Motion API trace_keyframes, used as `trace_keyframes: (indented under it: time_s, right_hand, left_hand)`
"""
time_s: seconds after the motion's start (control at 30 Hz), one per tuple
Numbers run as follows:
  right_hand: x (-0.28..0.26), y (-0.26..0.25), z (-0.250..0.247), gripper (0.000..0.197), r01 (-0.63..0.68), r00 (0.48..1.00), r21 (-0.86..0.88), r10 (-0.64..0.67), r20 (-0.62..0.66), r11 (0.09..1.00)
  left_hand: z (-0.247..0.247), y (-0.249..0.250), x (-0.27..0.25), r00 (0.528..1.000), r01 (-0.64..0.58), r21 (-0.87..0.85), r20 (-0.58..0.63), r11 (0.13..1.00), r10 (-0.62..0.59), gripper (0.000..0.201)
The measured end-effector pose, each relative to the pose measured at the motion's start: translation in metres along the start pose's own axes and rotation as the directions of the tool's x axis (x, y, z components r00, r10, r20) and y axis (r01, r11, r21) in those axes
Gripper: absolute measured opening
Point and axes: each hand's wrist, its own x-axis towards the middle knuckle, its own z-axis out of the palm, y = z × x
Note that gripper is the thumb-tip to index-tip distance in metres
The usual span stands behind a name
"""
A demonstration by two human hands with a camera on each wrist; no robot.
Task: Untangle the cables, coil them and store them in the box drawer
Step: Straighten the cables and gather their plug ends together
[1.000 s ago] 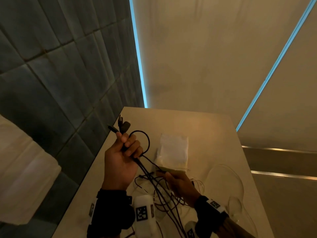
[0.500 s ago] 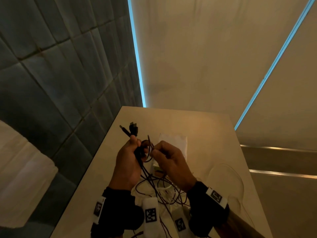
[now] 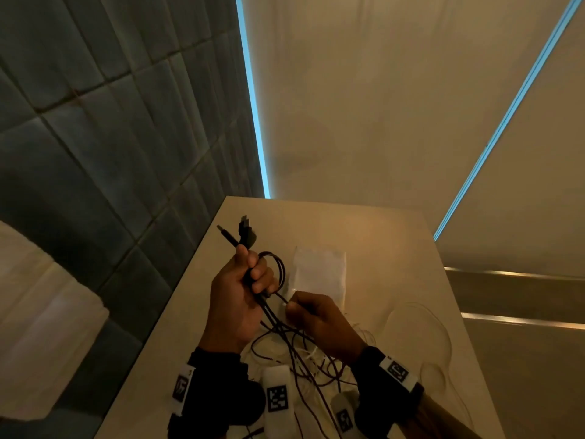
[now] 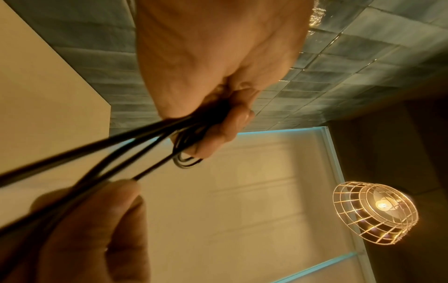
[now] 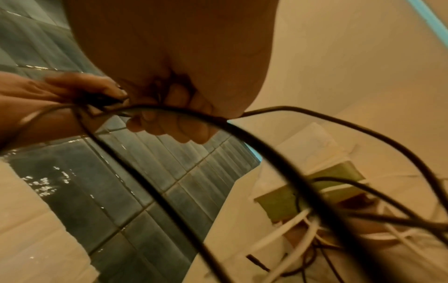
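My left hand (image 3: 250,280) is raised over the table and grips a small coil of black cable (image 3: 275,270), with the plugs (image 3: 242,232) sticking out above the fist. The same grip shows in the left wrist view, where black cable strands (image 4: 135,137) run out of the left hand (image 4: 218,122). My right hand (image 3: 304,312) is lower and to the right and pinches a black strand; its fingers (image 5: 169,122) curl round the black cable (image 5: 242,132). A tangle of black and white cables (image 3: 300,353) lies on the table between my wrists. The white box (image 3: 319,270) stands behind my hands.
The pale table (image 3: 395,248) runs along a dark tiled wall (image 3: 110,153) on the left. Thin white cable loops (image 3: 421,327) lie on the table's right side. A wire-cage lamp (image 4: 373,212) hangs overhead. In the right wrist view the box (image 5: 310,191) shows an open greenish part.
My right hand has left the coil and dropped down and right along the black cable. The left hand has kept its grip, and a new loop sits on the coil.
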Motion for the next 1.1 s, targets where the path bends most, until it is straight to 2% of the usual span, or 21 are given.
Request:
trace_keyframes:
  time_s: [0.13,0.27,0.33,0.5,0.6,0.67,0.77,0.83,1.0,1.1]
  right_hand:
    - [-0.001,0.028,-0.007,0.028,-0.078,0.997,-0.119,0.077,-0.018,0.990]
    - [-0.012,0.058,-0.017,0.029,-0.195,0.980,-0.099,0.190,-0.063,0.976]
    - [-0.018,0.069,-0.019,0.028,-0.213,0.975,-0.074,0.207,-0.077,0.974]
    - [-0.026,0.095,-0.020,0.033,-0.269,0.959,-0.159,0.249,-0.134,0.950]
    - [-0.030,0.103,-0.021,0.039,-0.323,0.939,-0.200,0.286,-0.193,0.925]
    - [-0.025,0.086,-0.021,0.036,-0.367,0.908,-0.151,0.318,-0.275,0.918]
    - [-0.012,0.033,-0.020,0.023,-0.266,0.890,0.131,0.295,-0.346,0.955]
    - [-0.005,-0.011,-0.016,0.019,-0.151,0.924,0.265,0.231,-0.304,0.952]
    - [0.004,-0.057,0.003,0.015,0.100,0.977,0.272,-0.042,-0.211,0.957]
    - [-0.001,-0.060,0.016,0.012,0.147,0.987,0.238,-0.126,-0.101,0.960]
  left_hand:
    - [-0.007,0.000,0.001,1.000,-0.020,-0.004,0.007,1.000,0.020,0.041]
    - [-0.011,0.008,0.001,0.999,-0.053,-0.001,-0.004,0.999,0.053,0.040]
    - [-0.013,0.010,0.000,0.998,-0.063,0.002,-0.018,0.998,0.063,0.040]
    - [-0.017,0.015,0.000,0.997,-0.073,-0.005,-0.037,0.997,0.073,0.042]
    - [-0.019,0.018,-0.001,0.995,-0.082,0.019,-0.050,0.996,0.083,0.044]
    - [-0.017,0.016,-0.002,0.994,-0.089,0.080,-0.061,0.993,0.094,0.042]
    - [-0.015,0.010,-0.002,0.989,-0.082,0.196,-0.103,0.977,0.104,0.037]
    - [-0.016,0.005,-0.001,0.988,-0.043,0.225,-0.138,0.973,0.075,0.036]
    - [-0.003,-0.006,-0.005,0.974,0.050,0.313,-0.227,0.948,0.024,0.035]
    - [0.003,-0.003,-0.008,0.981,0.070,0.232,-0.192,0.970,-0.025,0.037]
